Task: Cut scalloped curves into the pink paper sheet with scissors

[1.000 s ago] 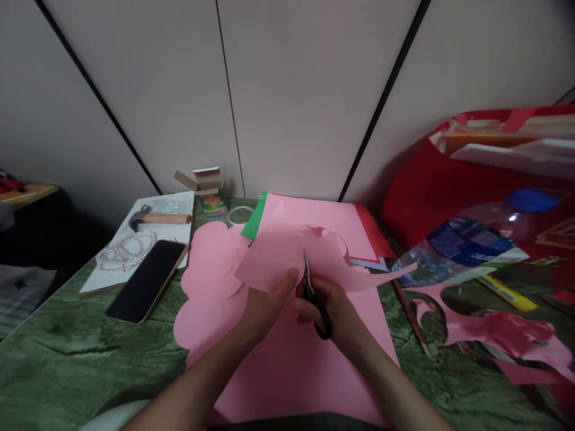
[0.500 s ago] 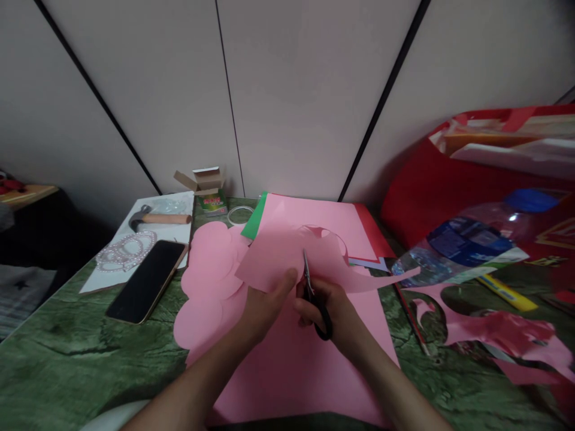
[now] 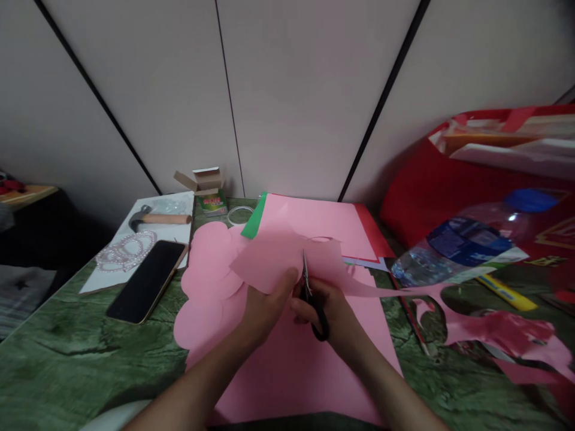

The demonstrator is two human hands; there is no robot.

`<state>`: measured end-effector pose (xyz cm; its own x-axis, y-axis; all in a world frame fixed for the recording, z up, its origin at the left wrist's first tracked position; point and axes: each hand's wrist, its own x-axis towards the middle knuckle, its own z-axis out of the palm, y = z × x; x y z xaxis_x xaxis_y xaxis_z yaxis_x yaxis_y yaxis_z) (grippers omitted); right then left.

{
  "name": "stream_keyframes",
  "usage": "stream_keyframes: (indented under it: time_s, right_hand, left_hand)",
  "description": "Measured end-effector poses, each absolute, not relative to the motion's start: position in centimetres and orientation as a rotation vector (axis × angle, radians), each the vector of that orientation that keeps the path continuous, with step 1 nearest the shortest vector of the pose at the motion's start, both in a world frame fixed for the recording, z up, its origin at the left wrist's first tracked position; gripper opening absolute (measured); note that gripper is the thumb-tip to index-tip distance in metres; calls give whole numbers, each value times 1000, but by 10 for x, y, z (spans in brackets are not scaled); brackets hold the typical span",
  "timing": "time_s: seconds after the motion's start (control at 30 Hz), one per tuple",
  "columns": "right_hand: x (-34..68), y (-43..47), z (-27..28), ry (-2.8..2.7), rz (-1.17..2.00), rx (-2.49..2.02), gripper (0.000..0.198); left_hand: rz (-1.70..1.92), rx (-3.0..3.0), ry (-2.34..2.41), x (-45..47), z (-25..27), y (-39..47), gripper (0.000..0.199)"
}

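One pair of scissors is counted; toward the surface's left edge, one phone and one hammer; at the back edge, one box; elsewhere, one bottle and one pencil.

We see the cut pink paper raised near the centre, one corner towards nine o'clock, its thin strip trailing towards three. Our scissors meet it, metal blades pointing near twelve, black handles towards five.
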<state>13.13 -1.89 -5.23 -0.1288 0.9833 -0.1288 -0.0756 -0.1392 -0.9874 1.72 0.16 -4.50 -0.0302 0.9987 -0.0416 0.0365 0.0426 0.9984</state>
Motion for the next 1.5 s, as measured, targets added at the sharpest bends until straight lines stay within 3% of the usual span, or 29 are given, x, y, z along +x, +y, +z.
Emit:
stream_keyframes:
  time_s: [0.57,1.5]
  right_hand:
    - [138,-20,-48,-1212,1418,-1150,29]
    - [138,-20,-54,-1169,1456,-1181,32]
  left_hand:
    - [1173,1231,1193,18,-44,1,12]
    - [1144,1257,1191,15,-43,3,15]
